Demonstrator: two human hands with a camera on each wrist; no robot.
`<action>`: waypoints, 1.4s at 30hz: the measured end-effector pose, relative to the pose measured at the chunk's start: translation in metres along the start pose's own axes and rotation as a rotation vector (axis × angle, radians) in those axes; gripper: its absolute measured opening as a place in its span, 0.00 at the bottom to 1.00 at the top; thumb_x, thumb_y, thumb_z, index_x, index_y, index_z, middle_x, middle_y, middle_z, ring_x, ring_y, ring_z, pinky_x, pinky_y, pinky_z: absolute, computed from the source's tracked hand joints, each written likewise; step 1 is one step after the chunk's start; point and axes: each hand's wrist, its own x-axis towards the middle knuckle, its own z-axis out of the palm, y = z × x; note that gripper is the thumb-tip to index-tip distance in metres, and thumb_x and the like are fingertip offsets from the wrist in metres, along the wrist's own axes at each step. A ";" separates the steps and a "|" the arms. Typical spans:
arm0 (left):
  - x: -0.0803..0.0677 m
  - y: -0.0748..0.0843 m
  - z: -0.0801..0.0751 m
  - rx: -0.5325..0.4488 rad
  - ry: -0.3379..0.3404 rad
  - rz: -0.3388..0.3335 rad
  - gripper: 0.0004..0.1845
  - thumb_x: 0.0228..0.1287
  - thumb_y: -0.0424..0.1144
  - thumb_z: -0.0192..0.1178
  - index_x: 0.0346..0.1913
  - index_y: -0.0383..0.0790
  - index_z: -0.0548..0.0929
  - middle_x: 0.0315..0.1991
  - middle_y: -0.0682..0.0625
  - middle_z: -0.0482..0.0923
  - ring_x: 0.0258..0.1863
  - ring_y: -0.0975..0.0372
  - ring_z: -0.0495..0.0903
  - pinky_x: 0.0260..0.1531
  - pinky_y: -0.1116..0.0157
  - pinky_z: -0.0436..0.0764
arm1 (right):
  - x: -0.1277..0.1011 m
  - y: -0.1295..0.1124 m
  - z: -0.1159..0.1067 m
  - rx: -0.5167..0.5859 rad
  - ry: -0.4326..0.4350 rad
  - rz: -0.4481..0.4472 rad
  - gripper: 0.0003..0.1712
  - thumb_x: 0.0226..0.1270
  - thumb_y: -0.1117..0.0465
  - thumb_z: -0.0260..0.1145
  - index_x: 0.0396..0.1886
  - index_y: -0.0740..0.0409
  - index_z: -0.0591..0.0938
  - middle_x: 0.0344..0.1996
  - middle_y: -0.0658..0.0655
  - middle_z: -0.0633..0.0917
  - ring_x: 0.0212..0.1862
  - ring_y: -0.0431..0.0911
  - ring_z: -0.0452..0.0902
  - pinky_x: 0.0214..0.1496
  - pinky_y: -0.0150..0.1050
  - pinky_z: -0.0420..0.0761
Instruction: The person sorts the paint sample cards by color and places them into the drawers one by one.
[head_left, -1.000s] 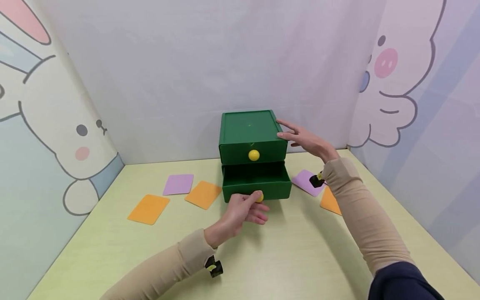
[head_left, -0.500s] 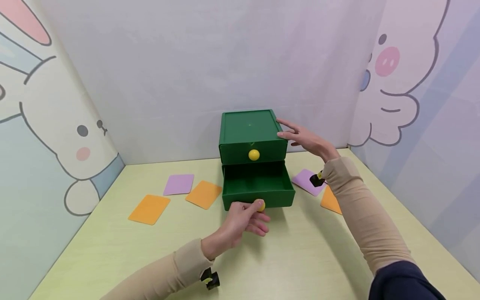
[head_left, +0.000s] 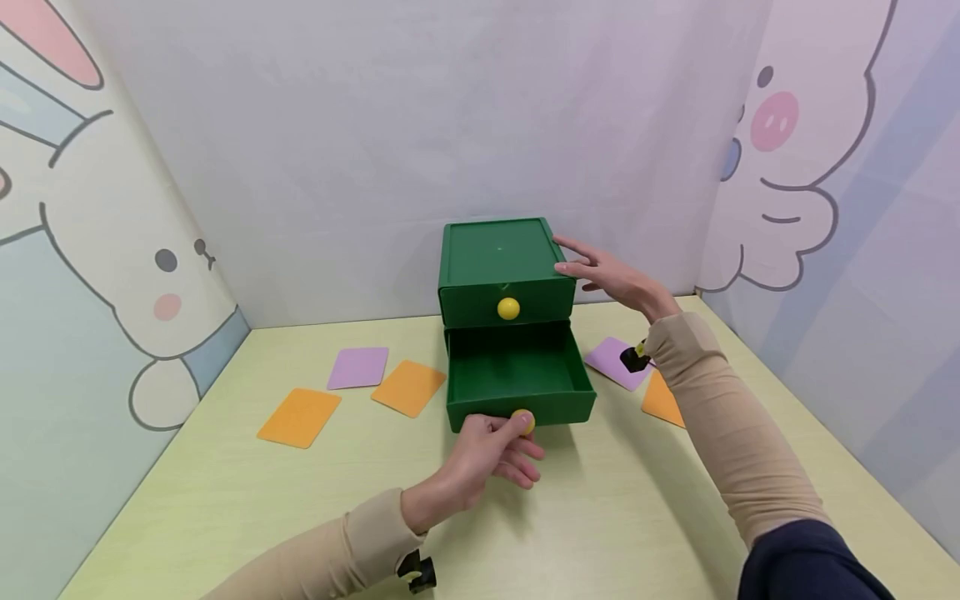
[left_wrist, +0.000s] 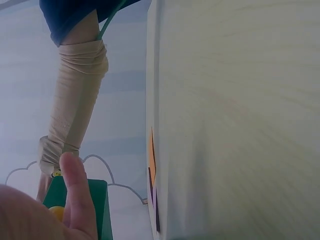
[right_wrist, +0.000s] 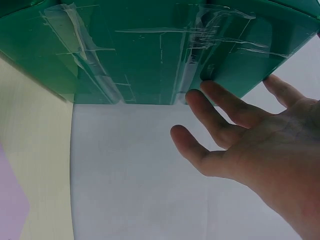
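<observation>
Since a second ago we see the lower drawer [head_left: 517, 379] of the green cabinet [head_left: 498, 258] slid further out. Our right hand [head_left: 615, 279] braces the cabinet with straight fingers; our left hand [head_left: 487, 454] pinches the yellow knob [head_left: 523, 421]. Pulled harder, the drawer could come right out

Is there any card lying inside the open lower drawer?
No, in the head view the lower drawer shows only its bare green floor; the cards lie on the table.

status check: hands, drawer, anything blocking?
Left hand pinches lower drawer knob. Right hand flat against the cabinet. Drawer open, looks empty. Nothing blocking.
</observation>
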 end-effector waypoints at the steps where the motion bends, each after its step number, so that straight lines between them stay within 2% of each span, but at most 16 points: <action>1: 0.000 0.000 0.000 0.003 0.000 0.002 0.25 0.67 0.53 0.57 0.42 0.29 0.81 0.38 0.34 0.86 0.21 0.60 0.86 0.28 0.60 0.87 | 0.000 0.000 0.000 0.001 0.000 0.000 0.39 0.73 0.44 0.54 0.77 0.31 0.48 0.79 0.47 0.43 0.78 0.56 0.45 0.72 0.66 0.56; 7: -0.002 -0.003 -0.003 0.081 -0.017 0.000 0.27 0.66 0.55 0.58 0.41 0.28 0.81 0.35 0.36 0.87 0.19 0.60 0.84 0.25 0.59 0.86 | 0.000 0.000 0.000 0.004 -0.001 -0.003 0.39 0.73 0.44 0.54 0.77 0.31 0.47 0.79 0.47 0.43 0.78 0.56 0.44 0.72 0.66 0.57; 11: -0.010 0.003 -0.011 0.214 -0.102 -0.027 0.26 0.64 0.54 0.61 0.39 0.29 0.82 0.32 0.39 0.87 0.18 0.60 0.84 0.22 0.62 0.85 | 0.000 -0.001 0.000 0.003 -0.005 0.001 0.39 0.73 0.44 0.54 0.77 0.31 0.47 0.79 0.48 0.43 0.78 0.56 0.44 0.72 0.66 0.56; 15: -0.022 0.025 -0.025 0.382 -0.203 0.053 0.16 0.65 0.49 0.62 0.36 0.37 0.86 0.31 0.38 0.86 0.20 0.56 0.84 0.22 0.60 0.85 | 0.000 -0.003 0.001 0.006 -0.007 0.002 0.39 0.72 0.44 0.54 0.77 0.30 0.47 0.79 0.48 0.43 0.78 0.56 0.44 0.72 0.65 0.56; 17: -0.029 0.040 -0.036 0.425 -0.208 0.127 0.12 0.66 0.46 0.62 0.36 0.39 0.86 0.32 0.37 0.85 0.22 0.53 0.85 0.23 0.57 0.85 | 0.000 -0.004 0.002 0.008 -0.012 0.002 0.39 0.72 0.44 0.54 0.77 0.31 0.47 0.79 0.48 0.43 0.78 0.56 0.43 0.72 0.65 0.56; 19: -0.035 0.056 -0.052 0.431 -0.175 0.199 0.12 0.67 0.43 0.61 0.39 0.36 0.85 0.33 0.35 0.85 0.24 0.49 0.85 0.24 0.55 0.86 | 0.000 -0.006 0.003 0.010 -0.015 0.003 0.40 0.72 0.44 0.55 0.77 0.31 0.47 0.79 0.48 0.43 0.78 0.56 0.43 0.72 0.65 0.57; 21: -0.039 0.070 -0.073 0.450 -0.083 0.277 0.12 0.68 0.41 0.60 0.41 0.34 0.84 0.34 0.35 0.84 0.27 0.47 0.85 0.25 0.56 0.86 | 0.001 -0.006 0.005 0.010 -0.019 0.006 0.40 0.72 0.43 0.55 0.77 0.30 0.47 0.79 0.47 0.43 0.78 0.56 0.44 0.72 0.65 0.57; 23: -0.039 0.079 -0.097 0.535 0.061 0.360 0.12 0.68 0.40 0.60 0.43 0.32 0.83 0.36 0.36 0.85 0.29 0.48 0.85 0.28 0.58 0.86 | 0.002 -0.006 0.005 0.009 -0.019 0.006 0.40 0.72 0.43 0.55 0.77 0.30 0.47 0.79 0.46 0.43 0.78 0.55 0.43 0.72 0.65 0.58; 25: -0.037 0.082 -0.124 0.716 0.248 0.406 0.13 0.67 0.40 0.60 0.45 0.33 0.82 0.39 0.37 0.85 0.33 0.49 0.85 0.33 0.58 0.87 | 0.003 -0.005 0.006 0.008 -0.016 0.008 0.40 0.72 0.43 0.55 0.77 0.30 0.48 0.78 0.46 0.44 0.78 0.55 0.44 0.72 0.64 0.58; 27: -0.035 0.081 -0.153 0.930 0.409 0.363 0.17 0.66 0.42 0.61 0.49 0.31 0.80 0.45 0.35 0.83 0.39 0.48 0.84 0.40 0.55 0.85 | 0.004 -0.004 0.005 0.005 -0.017 0.002 0.39 0.72 0.43 0.55 0.77 0.30 0.48 0.79 0.46 0.44 0.78 0.55 0.44 0.72 0.65 0.57; 29: -0.032 0.074 -0.183 1.104 0.492 0.247 0.25 0.66 0.45 0.61 0.55 0.27 0.76 0.50 0.31 0.80 0.45 0.44 0.82 0.44 0.50 0.83 | 0.004 -0.004 0.005 0.004 -0.016 -0.001 0.39 0.72 0.42 0.55 0.77 0.30 0.48 0.78 0.46 0.44 0.78 0.55 0.44 0.72 0.65 0.57; 30: -0.031 0.070 -0.196 1.165 0.503 0.166 0.29 0.65 0.46 0.61 0.58 0.24 0.73 0.53 0.28 0.77 0.48 0.40 0.80 0.45 0.47 0.81 | 0.003 -0.003 0.005 0.003 -0.016 -0.004 0.39 0.72 0.43 0.54 0.77 0.30 0.47 0.79 0.47 0.43 0.78 0.55 0.44 0.72 0.65 0.57; 33: -0.030 0.053 -0.228 1.244 0.454 -0.093 0.39 0.62 0.49 0.62 0.62 0.18 0.64 0.56 0.21 0.69 0.51 0.32 0.72 0.46 0.42 0.77 | 0.000 -0.003 0.003 -0.006 -0.011 -0.004 0.40 0.72 0.42 0.54 0.77 0.30 0.47 0.79 0.47 0.43 0.78 0.55 0.45 0.72 0.64 0.57; 36: -0.031 0.037 -0.248 1.268 0.400 -0.284 0.45 0.59 0.52 0.64 0.62 0.16 0.59 0.55 0.17 0.64 0.52 0.28 0.66 0.47 0.39 0.74 | -0.002 -0.002 0.002 -0.017 -0.009 -0.001 0.40 0.72 0.42 0.54 0.77 0.30 0.47 0.79 0.47 0.43 0.78 0.55 0.45 0.72 0.64 0.57; 38: -0.032 0.029 -0.258 1.267 0.374 -0.348 0.48 0.57 0.52 0.65 0.63 0.15 0.57 0.55 0.16 0.62 0.52 0.27 0.63 0.49 0.37 0.72 | -0.002 -0.002 0.001 -0.023 -0.010 0.004 0.40 0.72 0.42 0.54 0.77 0.30 0.47 0.79 0.48 0.43 0.78 0.55 0.45 0.72 0.63 0.58; 42: -0.033 0.021 -0.271 1.256 0.359 -0.368 0.50 0.56 0.52 0.66 0.63 0.14 0.54 0.55 0.16 0.63 0.51 0.26 0.64 0.49 0.36 0.71 | -0.003 -0.002 0.000 -0.016 -0.008 0.010 0.39 0.72 0.41 0.54 0.76 0.28 0.48 0.79 0.48 0.43 0.78 0.54 0.46 0.72 0.63 0.58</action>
